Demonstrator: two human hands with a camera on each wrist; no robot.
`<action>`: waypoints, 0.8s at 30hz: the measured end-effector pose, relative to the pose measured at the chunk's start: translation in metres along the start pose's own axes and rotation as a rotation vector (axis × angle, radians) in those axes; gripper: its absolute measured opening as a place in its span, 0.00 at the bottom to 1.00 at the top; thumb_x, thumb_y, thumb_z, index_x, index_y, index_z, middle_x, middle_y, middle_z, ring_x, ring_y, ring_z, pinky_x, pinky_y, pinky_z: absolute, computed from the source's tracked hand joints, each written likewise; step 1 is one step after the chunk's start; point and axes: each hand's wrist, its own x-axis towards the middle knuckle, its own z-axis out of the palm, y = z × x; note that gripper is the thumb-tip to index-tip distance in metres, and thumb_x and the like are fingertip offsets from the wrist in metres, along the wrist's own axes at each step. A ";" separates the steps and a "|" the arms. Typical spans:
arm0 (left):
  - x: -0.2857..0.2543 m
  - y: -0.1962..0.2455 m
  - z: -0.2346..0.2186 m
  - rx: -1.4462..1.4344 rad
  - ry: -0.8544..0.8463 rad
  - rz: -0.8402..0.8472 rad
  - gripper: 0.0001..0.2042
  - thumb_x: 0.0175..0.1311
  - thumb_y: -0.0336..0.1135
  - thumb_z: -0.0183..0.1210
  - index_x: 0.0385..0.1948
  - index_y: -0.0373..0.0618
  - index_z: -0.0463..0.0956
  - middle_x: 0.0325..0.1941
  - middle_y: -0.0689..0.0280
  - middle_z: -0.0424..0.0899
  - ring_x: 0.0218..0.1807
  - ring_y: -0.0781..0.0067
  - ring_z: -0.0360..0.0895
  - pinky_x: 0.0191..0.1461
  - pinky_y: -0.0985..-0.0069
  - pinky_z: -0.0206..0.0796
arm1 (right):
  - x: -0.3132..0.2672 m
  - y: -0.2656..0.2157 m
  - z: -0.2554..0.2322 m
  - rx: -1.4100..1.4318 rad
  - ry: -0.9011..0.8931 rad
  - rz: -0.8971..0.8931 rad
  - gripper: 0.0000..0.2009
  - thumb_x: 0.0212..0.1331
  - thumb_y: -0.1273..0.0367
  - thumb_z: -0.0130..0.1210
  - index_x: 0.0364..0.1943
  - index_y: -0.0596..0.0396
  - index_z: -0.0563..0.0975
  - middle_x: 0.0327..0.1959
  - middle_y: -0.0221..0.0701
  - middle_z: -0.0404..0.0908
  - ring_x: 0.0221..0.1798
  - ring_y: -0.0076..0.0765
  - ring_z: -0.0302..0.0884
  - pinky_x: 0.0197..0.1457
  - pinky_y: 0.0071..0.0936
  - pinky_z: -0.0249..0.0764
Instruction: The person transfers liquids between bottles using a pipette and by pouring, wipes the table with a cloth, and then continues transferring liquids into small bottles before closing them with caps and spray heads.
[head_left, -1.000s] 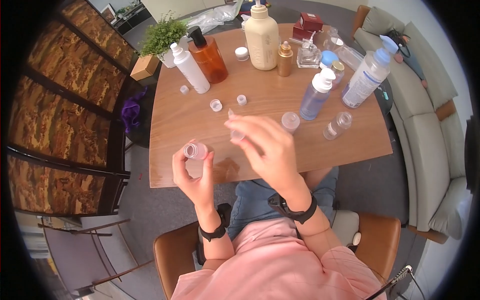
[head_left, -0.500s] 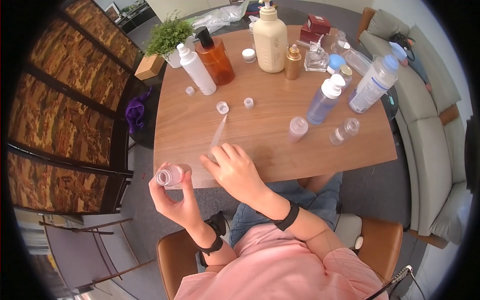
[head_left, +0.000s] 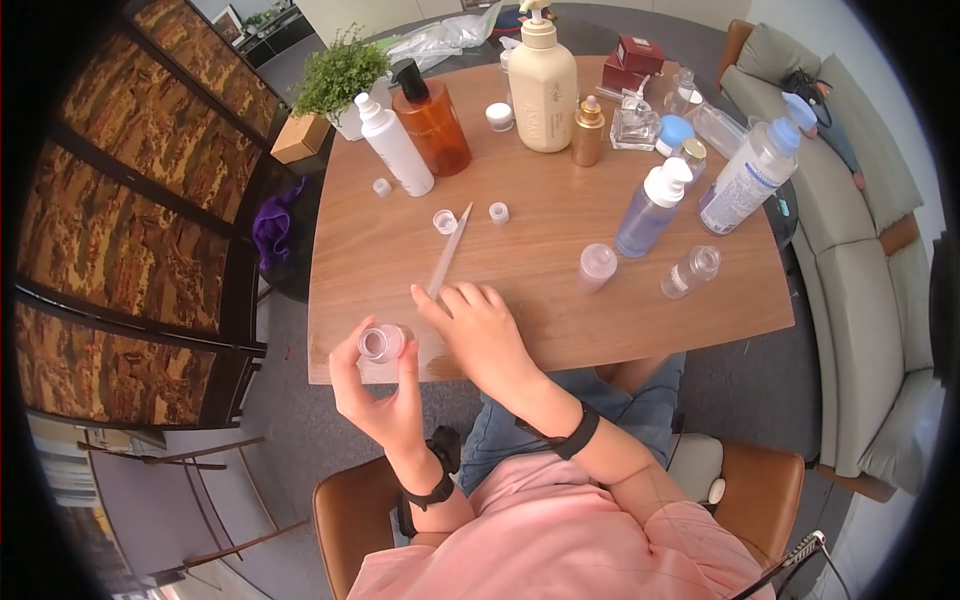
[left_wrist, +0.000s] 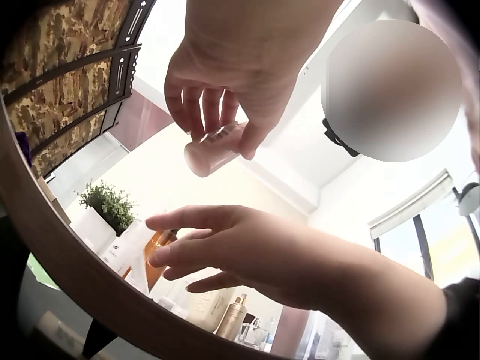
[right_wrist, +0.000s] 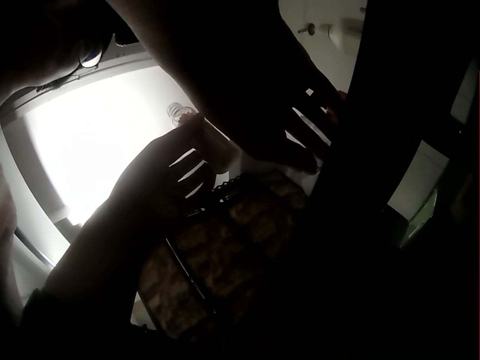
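Near the table's front edge my left hand (head_left: pixel 388 405) holds a small clear pinkish bottle (head_left: pixel 385 343) between thumb and fingers, its uncapped mouth facing up. The left wrist view shows the same bottle (left_wrist: pixel 214 154) tilted in the grip of the left hand (left_wrist: pixel 232 64). My right hand (head_left: pixel 485 340) is low over the table to its right, fingers spread. A translucent pipette (head_left: pixel 452 250) slants away from its thumb and index finger, the tip near a small clear cap (head_left: pixel 444 222). Another small cap (head_left: pixel 499 212) lies right of the tip.
Across the back stand a white spray bottle (head_left: pixel 395 147), an amber bottle (head_left: pixel 432 130), a cream pump bottle (head_left: pixel 541 90) and a gold bottle (head_left: pixel 587 135). At the right are a blue pump bottle (head_left: pixel 645 215), two small clear bottles and a large clear bottle (head_left: pixel 745 185).
The right hand has come down from the middle of the table toward the front left, and the pipette's tip now points farther away. The left hand went left, then partly back, with the bottle.
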 end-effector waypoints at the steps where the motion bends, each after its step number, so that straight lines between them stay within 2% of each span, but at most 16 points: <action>1: 0.000 0.000 0.001 0.000 0.000 0.001 0.19 0.47 0.26 0.71 0.42 0.39 0.77 0.43 0.60 0.83 0.43 0.64 0.79 0.52 0.71 0.68 | 0.000 0.001 -0.006 0.038 0.016 0.002 0.20 0.51 0.71 0.53 0.52 0.55 0.75 0.34 0.30 0.72 0.43 0.35 0.70 0.50 0.32 0.68; 3: 0.000 0.000 0.003 0.002 -0.015 0.002 0.19 0.46 0.26 0.71 0.42 0.38 0.77 0.43 0.60 0.83 0.43 0.64 0.79 0.51 0.71 0.69 | 0.002 0.004 -0.021 0.076 0.033 0.003 0.22 0.52 0.72 0.52 0.54 0.56 0.74 0.35 0.31 0.72 0.44 0.36 0.71 0.50 0.33 0.68; 7: 0.000 0.003 0.011 0.015 -0.062 -0.006 0.19 0.46 0.27 0.71 0.42 0.38 0.78 0.41 0.60 0.83 0.42 0.64 0.79 0.50 0.71 0.69 | 0.006 0.012 -0.061 0.115 0.090 0.057 0.19 0.51 0.72 0.53 0.51 0.56 0.76 0.36 0.32 0.75 0.45 0.38 0.73 0.51 0.36 0.69; 10: -0.003 0.010 0.022 -0.056 -0.138 -0.044 0.18 0.47 0.28 0.71 0.41 0.38 0.78 0.40 0.60 0.83 0.42 0.64 0.79 0.49 0.72 0.69 | 0.004 0.021 -0.087 0.078 0.139 0.123 0.16 0.50 0.73 0.54 0.47 0.55 0.78 0.37 0.31 0.76 0.45 0.38 0.73 0.50 0.36 0.70; 13: -0.009 0.010 0.034 -0.142 -0.296 -0.128 0.17 0.49 0.29 0.71 0.41 0.39 0.79 0.39 0.60 0.84 0.41 0.64 0.80 0.49 0.71 0.70 | 0.000 0.028 -0.111 0.075 0.169 0.192 0.14 0.51 0.74 0.58 0.45 0.55 0.79 0.35 0.31 0.77 0.43 0.39 0.74 0.48 0.35 0.70; 14: -0.011 0.010 0.039 -0.143 -0.296 -0.128 0.17 0.49 0.29 0.71 0.41 0.39 0.79 0.39 0.60 0.84 0.41 0.64 0.80 0.49 0.71 0.70 | -0.002 0.031 -0.117 0.074 0.169 0.192 0.14 0.51 0.74 0.58 0.45 0.55 0.79 0.35 0.31 0.77 0.43 0.39 0.74 0.48 0.35 0.70; 16: -0.013 0.012 0.049 -0.170 -0.406 -0.137 0.16 0.50 0.29 0.71 0.40 0.37 0.78 0.37 0.61 0.84 0.41 0.70 0.80 0.50 0.73 0.70 | -0.008 0.037 -0.128 0.047 0.232 0.222 0.13 0.53 0.75 0.58 0.44 0.53 0.79 0.34 0.32 0.77 0.41 0.40 0.75 0.47 0.37 0.70; 24: -0.023 0.019 0.075 -0.210 -0.494 -0.186 0.16 0.52 0.31 0.70 0.41 0.37 0.78 0.38 0.59 0.85 0.42 0.67 0.82 0.51 0.73 0.70 | -0.030 0.052 -0.162 0.035 0.384 0.423 0.10 0.55 0.77 0.56 0.41 0.56 0.80 0.32 0.35 0.79 0.36 0.44 0.75 0.42 0.37 0.70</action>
